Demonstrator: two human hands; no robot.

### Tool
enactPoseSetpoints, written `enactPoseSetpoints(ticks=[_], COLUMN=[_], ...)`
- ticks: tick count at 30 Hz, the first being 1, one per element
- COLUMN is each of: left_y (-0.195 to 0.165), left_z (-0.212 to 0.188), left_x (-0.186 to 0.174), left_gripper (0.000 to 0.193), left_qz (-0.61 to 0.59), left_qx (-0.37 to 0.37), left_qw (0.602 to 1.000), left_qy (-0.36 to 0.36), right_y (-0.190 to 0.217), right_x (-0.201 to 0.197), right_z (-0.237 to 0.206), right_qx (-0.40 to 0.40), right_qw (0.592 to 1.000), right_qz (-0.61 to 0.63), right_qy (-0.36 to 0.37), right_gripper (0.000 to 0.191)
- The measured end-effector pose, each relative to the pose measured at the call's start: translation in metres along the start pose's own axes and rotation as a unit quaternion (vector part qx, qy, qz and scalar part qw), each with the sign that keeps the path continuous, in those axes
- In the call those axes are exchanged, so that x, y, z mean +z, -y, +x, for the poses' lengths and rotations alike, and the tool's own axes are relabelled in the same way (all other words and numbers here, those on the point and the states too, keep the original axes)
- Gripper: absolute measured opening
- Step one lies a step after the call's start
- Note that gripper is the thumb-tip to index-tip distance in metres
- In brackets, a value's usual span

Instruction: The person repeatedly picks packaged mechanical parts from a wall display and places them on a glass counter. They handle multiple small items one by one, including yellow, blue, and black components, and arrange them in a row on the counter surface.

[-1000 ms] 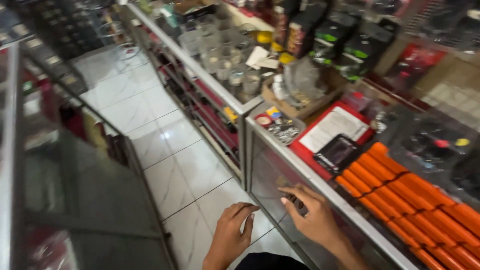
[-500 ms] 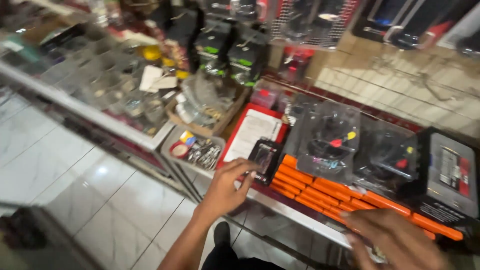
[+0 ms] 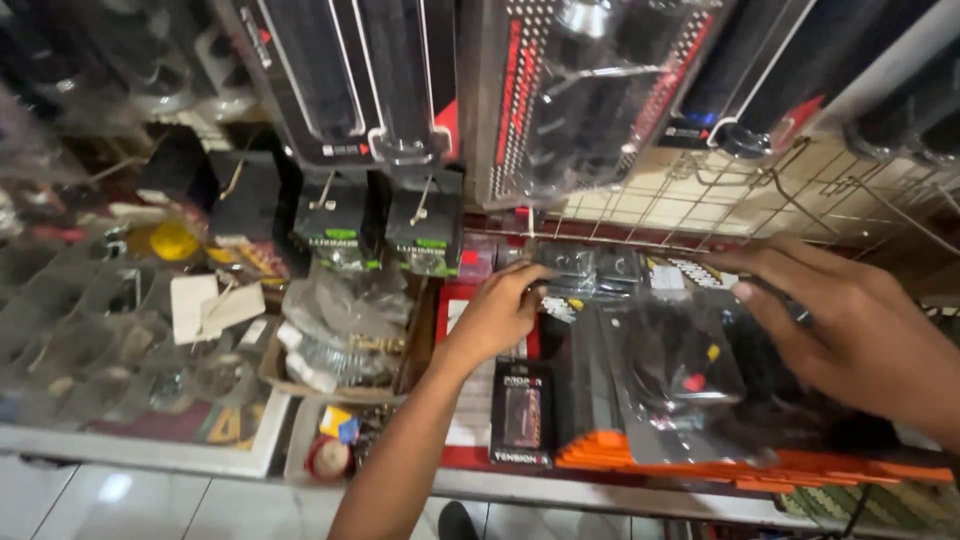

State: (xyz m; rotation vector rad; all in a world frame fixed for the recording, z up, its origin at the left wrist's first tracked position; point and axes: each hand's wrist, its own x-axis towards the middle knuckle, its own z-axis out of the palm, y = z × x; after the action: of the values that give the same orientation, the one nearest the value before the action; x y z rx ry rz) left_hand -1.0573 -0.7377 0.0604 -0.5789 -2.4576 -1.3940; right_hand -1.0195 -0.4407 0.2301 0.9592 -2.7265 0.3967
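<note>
We see a cluttered bench [image 3: 150, 440] under hanging packs. Our right hand [image 3: 850, 330] hovers, fingers spread and empty, over a clear blister pack [image 3: 670, 380]. Our left hand [image 3: 500, 310] touches small dark packets [image 3: 580, 265] behind, fingers curled; whether they grip, we cannot tell.

Long black blister packs [image 3: 340, 80] with red and white edging hang in a row along the top, and under them two small black hanging cards [image 3: 380, 225] with green and white label strips sit side by side. On the counter a flat black box [image 3: 522, 415] with a purple panel lies just left of a clear plastic pack [image 3: 680, 370] holding dark parts with red and yellow dots. That clear pack rests on a row of orange boxes [image 3: 700, 462], and grey packets [image 3: 580, 268] stand behind it by the red shelf edge.
</note>
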Motion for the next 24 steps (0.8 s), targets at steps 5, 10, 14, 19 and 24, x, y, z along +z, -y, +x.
enactPoseSetpoints(ticks=[5,10,14,19,24], left_y=[0.02,0.026,0.035,0.041,0.045], left_z=[0.026,0.042,0.053,0.063,0.069], left_x=[0.002,0.018,0.025,0.027,0.043], left_gripper=[0.028,0.03,0.035,0.051,0.042], left_qz=[-0.045,-0.047,-0.044,-0.061,-0.008], left_qx=[-0.014,0.03,0.047,-0.009,-0.124], left_qw=[0.999,0.998,0.994,0.98,0.946], left_qy=[0.028,0.029,0.093,0.189,0.298], right_y=[-0.019,-0.05,-0.08,-0.108,-0.129], right_x=[0.021,0.05,0.075,0.123,0.148], right_z=[0.05,0.081,0.103,0.115,0.123], right_qx=[0.095,0.14,0.159,0.179,0.141], right_qw=[0.986,0.949,0.918,0.848,0.818], right_qz=[0.005,0.052,0.019,-0.018,0.043], right_qy=[0.14,0.277,0.362,0.498,0.555], right_gripper=[0.033,0.036,0.04,0.043,0.054])
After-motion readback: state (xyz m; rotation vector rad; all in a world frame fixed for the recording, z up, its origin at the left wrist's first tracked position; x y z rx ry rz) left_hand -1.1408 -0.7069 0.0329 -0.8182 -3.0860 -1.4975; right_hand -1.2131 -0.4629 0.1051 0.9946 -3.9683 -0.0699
